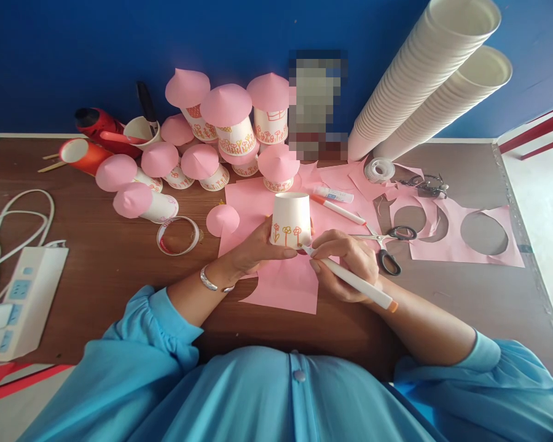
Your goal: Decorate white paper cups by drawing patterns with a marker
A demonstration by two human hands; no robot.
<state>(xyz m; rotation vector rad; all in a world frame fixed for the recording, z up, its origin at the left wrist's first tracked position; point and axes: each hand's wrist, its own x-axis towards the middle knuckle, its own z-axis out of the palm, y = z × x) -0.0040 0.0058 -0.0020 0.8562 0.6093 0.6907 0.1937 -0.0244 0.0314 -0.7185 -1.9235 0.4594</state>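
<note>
My left hand [260, 245] is closed around a white paper cup [290, 212], which is turned upside down and held over the pink paper. Red and yellow-green flowers are drawn around the lower part of its wall. Between the fingers of my right hand [348, 264] is a white marker [357, 283] with an orange end. Its tip meets the cup near the lower right of the drawn flowers. A small pink paper cone [222, 220] lies to the left of the cup.
Pink-roofed decorated cups [233, 129] stand behind. Scissors [389, 245], a second marker [338, 210], a glue stick [334, 194] and cut pink paper [470, 239] lie right. Tall cup stacks [419, 73] lean at back right. A tape roll [177, 236] and power strip [32, 301] are left.
</note>
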